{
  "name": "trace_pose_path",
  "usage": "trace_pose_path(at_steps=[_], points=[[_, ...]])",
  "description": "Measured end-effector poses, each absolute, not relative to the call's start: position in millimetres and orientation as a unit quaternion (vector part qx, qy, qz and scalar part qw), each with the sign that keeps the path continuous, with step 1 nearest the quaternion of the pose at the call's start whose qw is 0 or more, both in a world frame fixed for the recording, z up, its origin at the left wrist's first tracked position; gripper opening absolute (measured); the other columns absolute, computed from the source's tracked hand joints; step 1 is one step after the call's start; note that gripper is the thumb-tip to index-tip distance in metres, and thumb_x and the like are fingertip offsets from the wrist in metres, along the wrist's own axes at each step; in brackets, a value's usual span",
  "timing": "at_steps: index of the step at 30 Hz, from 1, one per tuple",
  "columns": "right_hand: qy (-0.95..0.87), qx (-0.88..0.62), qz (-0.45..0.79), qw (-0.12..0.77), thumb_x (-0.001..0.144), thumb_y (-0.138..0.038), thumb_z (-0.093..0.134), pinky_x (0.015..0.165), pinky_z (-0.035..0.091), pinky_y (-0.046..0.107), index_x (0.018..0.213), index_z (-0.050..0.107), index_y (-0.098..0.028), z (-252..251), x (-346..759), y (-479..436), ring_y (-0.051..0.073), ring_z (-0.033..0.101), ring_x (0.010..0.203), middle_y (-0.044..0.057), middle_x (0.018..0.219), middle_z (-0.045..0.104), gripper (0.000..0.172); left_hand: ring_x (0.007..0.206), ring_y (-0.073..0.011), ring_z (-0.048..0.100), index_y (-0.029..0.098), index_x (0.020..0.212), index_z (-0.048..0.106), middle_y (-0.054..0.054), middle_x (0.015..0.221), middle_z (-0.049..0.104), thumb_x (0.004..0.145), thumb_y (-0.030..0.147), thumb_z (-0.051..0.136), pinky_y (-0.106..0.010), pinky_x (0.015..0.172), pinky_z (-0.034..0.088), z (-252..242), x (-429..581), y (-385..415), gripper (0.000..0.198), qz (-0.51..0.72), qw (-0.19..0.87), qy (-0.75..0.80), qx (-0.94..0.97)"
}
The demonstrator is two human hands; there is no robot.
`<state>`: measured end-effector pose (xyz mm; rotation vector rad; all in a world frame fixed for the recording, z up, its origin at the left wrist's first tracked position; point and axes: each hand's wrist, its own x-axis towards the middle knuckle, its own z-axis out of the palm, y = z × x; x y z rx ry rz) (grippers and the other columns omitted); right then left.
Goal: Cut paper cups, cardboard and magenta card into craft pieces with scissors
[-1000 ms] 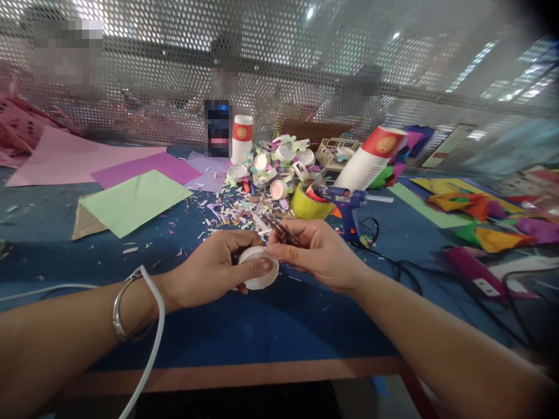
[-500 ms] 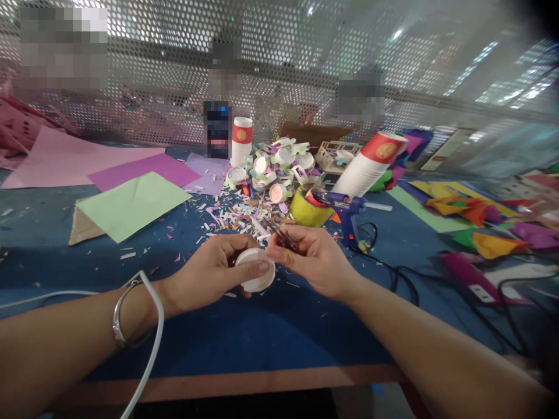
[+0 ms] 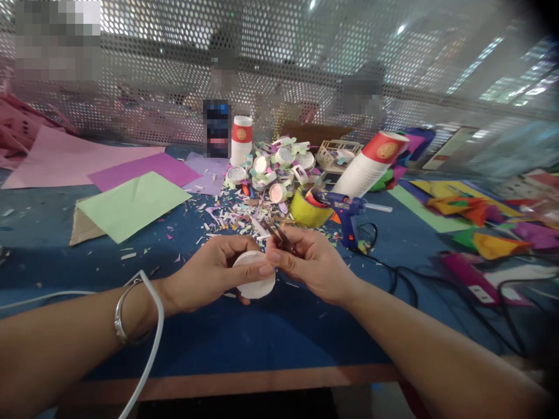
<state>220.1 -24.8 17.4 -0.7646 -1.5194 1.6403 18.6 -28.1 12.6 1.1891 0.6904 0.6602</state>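
Observation:
My left hand [image 3: 227, 267] is closed on a white round paper piece [image 3: 257, 287], which looks like the cut-off bottom of a paper cup, with the thumb lying across its face. My right hand [image 3: 312, 262] is closed around a small pair of scissors [image 3: 286, 240], whose slim blades point up and left, away from the disc. The right thumb and fingertips touch the disc's upper right edge. The scissors' handles are hidden in the palm.
Paper scraps [image 3: 231, 216] and a heap of decorated cup pieces [image 3: 283, 160] lie beyond my hands. A blue glue gun [image 3: 347, 212] rests by a yellow-green tape roll [image 3: 308, 212]. Stacked paper cups [image 3: 369, 166] lean behind it. Black cables [image 3: 406, 273] run right; a green sheet [image 3: 133, 203] lies left.
The white disc has tilted and dropped slightly, showing more of its flat face. The scissor blades show more clearly, spread a little apart. Both hands have barely moved.

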Motion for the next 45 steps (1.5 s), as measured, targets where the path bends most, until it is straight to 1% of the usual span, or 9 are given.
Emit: trace_pose_path(at_steps=[6, 13, 18, 25, 30, 33, 36, 41, 45], points=[[-0.591, -0.310, 0.640, 0.381, 0.084, -0.030, 0.078, 0.040, 0.021, 0.019, 0.082, 0.061, -0.015, 17, 218, -26, 0.003, 0.033, 0.048, -0.007, 0.065, 0.047, 0.023, 0.052, -0.0072, 0.058, 0.013, 0.074, 0.061, 0.002, 0.064, 0.064, 0.080, 0.036, 0.079, -0.016, 0.046, 0.052, 15, 20, -28, 0.030, 0.293, 0.684, 0.338, 0.576], [-0.586, -0.321, 0.649, 0.363, 0.087, -0.034, 0.074, 0.041, 0.029, 0.017, 0.089, 0.061, -0.017, 14, 214, -28, 0.003, 0.039, 0.047, -0.006, 0.066, 0.049, 0.022, 0.050, -0.0072, 0.056, 0.012, 0.077, 0.066, 0.002, 0.065, 0.061, 0.081, 0.039, 0.077, -0.016, 0.044, 0.050, 12, 19, -29, 0.029, 0.280, 0.639, 0.363, 0.617], [-0.577, -0.318, 0.667, 0.347, 0.089, -0.038, 0.071, 0.038, 0.026, 0.017, 0.091, 0.059, -0.018, 12, 214, -29, 0.004, 0.037, 0.044, -0.008, 0.061, 0.045, 0.023, 0.050, -0.0072, 0.055, 0.013, 0.073, 0.065, 0.001, 0.064, 0.062, 0.081, 0.038, 0.077, -0.016, 0.044, 0.047, 12, 20, -31, 0.029, 0.287, 0.616, 0.365, 0.637], [-0.542, -0.276, 0.709, 0.358, 0.085, -0.030, 0.076, 0.038, 0.026, 0.015, 0.090, 0.060, -0.018, 9, 211, -28, 0.002, 0.036, 0.044, -0.008, 0.065, 0.047, 0.021, 0.047, -0.0057, 0.052, 0.012, 0.071, 0.065, 0.002, 0.060, 0.061, 0.080, 0.035, 0.078, -0.014, 0.041, 0.045, 16, 20, -32, 0.028, 0.300, 0.658, 0.347, 0.598], [-0.536, -0.272, 0.716, 0.356, 0.084, -0.033, 0.076, 0.037, 0.027, 0.015, 0.088, 0.057, -0.019, 8, 209, -28, 0.003, 0.036, 0.044, -0.008, 0.063, 0.047, 0.024, 0.042, -0.0047, 0.047, 0.012, 0.071, 0.064, 0.003, 0.056, 0.058, 0.078, 0.036, 0.079, -0.013, 0.036, 0.041, 19, 21, -33, 0.029, 0.291, 0.709, 0.336, 0.548], [-0.544, -0.285, 0.707, 0.351, 0.086, -0.037, 0.075, 0.036, 0.025, 0.016, 0.086, 0.056, -0.019, 8, 208, -28, 0.003, 0.034, 0.044, -0.009, 0.062, 0.044, 0.026, 0.042, -0.0046, 0.046, 0.013, 0.069, 0.061, 0.004, 0.055, 0.057, 0.076, 0.039, 0.080, -0.013, 0.034, 0.039, 18, 22, -32, 0.033, 0.297, 0.714, 0.346, 0.531], [-0.548, -0.310, 0.688, 0.362, 0.087, -0.039, 0.073, 0.037, 0.024, 0.016, 0.087, 0.055, -0.019, 8, 209, -27, 0.003, 0.033, 0.044, -0.009, 0.063, 0.043, 0.026, 0.046, -0.0059, 0.049, 0.014, 0.072, 0.061, 0.004, 0.059, 0.058, 0.075, 0.039, 0.082, -0.013, 0.036, 0.042, 16, 23, -31, 0.032, 0.296, 0.705, 0.361, 0.534], [-0.560, -0.343, 0.660, 0.364, 0.089, -0.042, 0.070, 0.037, 0.022, 0.017, 0.093, 0.056, -0.020, 9, 214, -24, 0.004, 0.032, 0.044, -0.008, 0.062, 0.044, 0.027, 0.059, -0.0092, 0.059, 0.014, 0.078, 0.061, 0.002, 0.068, 0.062, 0.077, 0.039, 0.081, -0.016, 0.047, 0.052, 14, 22, -29, 0.031, 0.309, 0.701, 0.359, 0.533], [-0.568, -0.349, 0.655, 0.356, 0.088, -0.044, 0.071, 0.038, 0.020, 0.018, 0.094, 0.056, -0.020, 8, 217, -23, 0.004, 0.032, 0.044, -0.008, 0.062, 0.044, 0.029, 0.062, -0.0105, 0.060, 0.014, 0.079, 0.062, 0.000, 0.072, 0.062, 0.079, 0.041, 0.078, -0.017, 0.047, 0.054, 14, 21, -27, 0.032, 0.322, 0.691, 0.367, 0.533]])
